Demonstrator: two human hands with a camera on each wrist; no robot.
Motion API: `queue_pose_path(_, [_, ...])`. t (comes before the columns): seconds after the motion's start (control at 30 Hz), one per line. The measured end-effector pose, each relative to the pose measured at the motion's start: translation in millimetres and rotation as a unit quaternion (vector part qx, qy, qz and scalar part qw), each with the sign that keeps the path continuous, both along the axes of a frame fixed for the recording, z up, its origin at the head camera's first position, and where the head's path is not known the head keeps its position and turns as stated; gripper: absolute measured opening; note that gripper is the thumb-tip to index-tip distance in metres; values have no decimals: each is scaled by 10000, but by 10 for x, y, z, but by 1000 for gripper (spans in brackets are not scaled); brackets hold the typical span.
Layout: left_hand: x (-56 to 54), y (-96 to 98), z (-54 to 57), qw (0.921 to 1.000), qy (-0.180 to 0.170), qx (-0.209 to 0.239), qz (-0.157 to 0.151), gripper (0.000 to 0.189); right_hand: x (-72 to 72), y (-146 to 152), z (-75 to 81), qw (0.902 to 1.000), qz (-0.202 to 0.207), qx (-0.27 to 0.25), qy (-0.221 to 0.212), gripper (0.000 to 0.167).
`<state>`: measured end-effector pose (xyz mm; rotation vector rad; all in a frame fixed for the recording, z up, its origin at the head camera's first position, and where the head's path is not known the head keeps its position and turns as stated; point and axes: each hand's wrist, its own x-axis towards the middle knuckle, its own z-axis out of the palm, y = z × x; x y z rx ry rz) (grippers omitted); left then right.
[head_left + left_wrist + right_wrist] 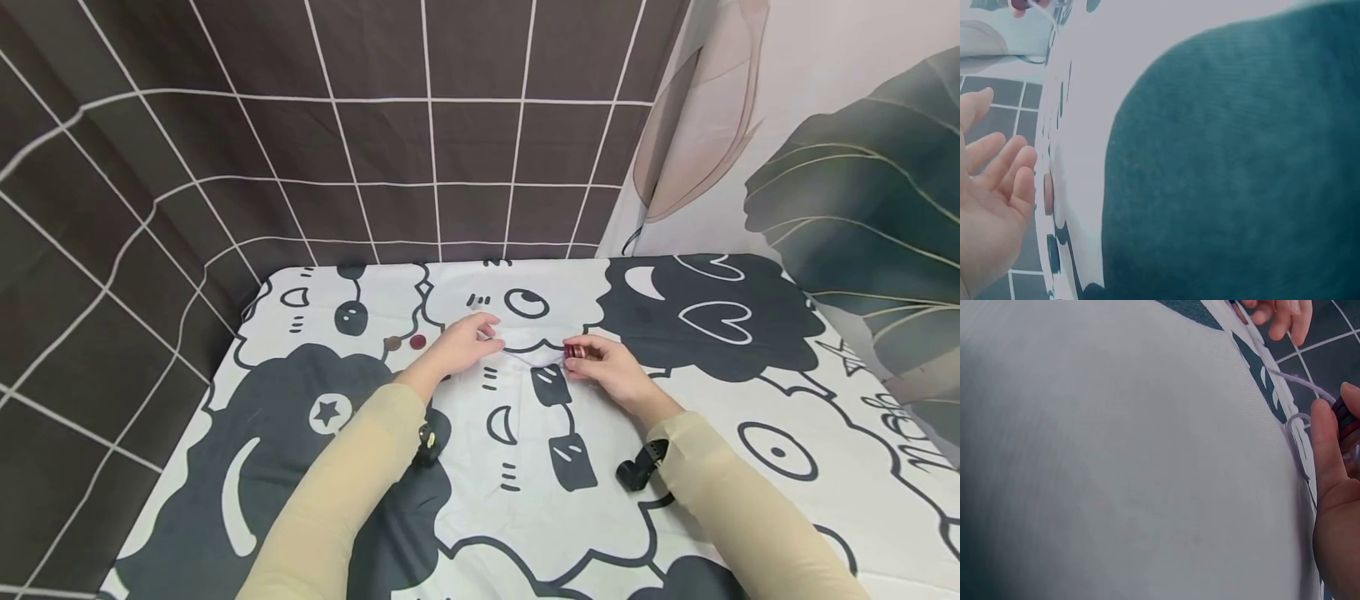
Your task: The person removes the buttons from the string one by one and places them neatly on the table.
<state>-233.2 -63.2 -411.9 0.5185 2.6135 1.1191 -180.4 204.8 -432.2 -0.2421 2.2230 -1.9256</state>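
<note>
My right hand [611, 371] pinches a small stack of red and dark discs [575, 352] between thumb and fingers, above the patterned cloth. From this stack runs a thin pale lilac cord [1300, 381], leading toward the left hand's side. A loop of the cord hangs by the right thumb in the right wrist view. My left hand [459, 343] hovers to the left, fingers loosely bent and spread, palm bare in the left wrist view. Just left of it, a dark red disc [417, 342] and a brown disc [392, 342] lie on the cloth.
A white cloth [465, 467] with black cartoon drawings covers the table. Behind and to the left hangs a dark curtain [382, 142] with a white grid. At the right is a leaf-patterned curtain [862, 183]. Both wrists wear black cameras.
</note>
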Motion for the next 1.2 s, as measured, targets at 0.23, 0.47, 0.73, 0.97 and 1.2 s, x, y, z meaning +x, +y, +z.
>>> queue_pose_path(0.23, [26,-40,18,10000,-18,-19,-17,48,-5,-54,6,9999,2,-94,-64,44])
queue_pose_path(0.47, [68,10,76,9998,-59,88,-138,48,-2,-47,17,9999,52,-126,-35,44])
queue_pose_path(0.73, [91,76,60,9996,-95,176,-218,48,5,-21,6,9999,52,-89,48,43])
queue_pose_path(0.97, [86,108,28,9990,-101,196,-379,45,1,-51,22,10000,55,-59,24,42])
queue_pose_path(1.2, [94,159,28,9980,-142,223,-578,40,-1,-63,25,10000,39,-39,14,44])
